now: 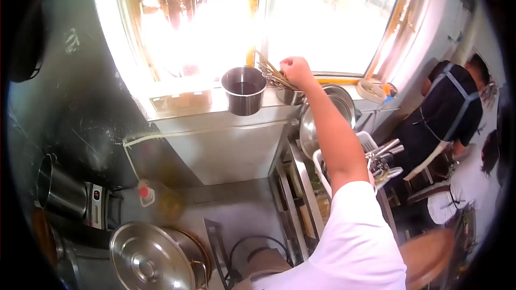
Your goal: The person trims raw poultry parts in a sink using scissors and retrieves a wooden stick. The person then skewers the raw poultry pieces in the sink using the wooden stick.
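My right hand [295,70] reaches up to the window sill, its fingers closed at a bundle of thin sticks [274,77]. Whether a stick is between the fingers is too small to tell. The sticks lean out of a small metal container [290,95], which my hand is above. Left of it on the sill stands a dark metal pot [244,96] with dark liquid inside. Just right of the container, a round metal lid or pan [317,123] is partly behind my forearm. My left hand is not in view.
A white basket [322,169] of metal utensils sits right of my arm. A large lidded pot [145,260] stands lower left, near a red-capped bottle [145,193] and a tall pot [62,190]. Two people [446,107] [467,190] are at the right.
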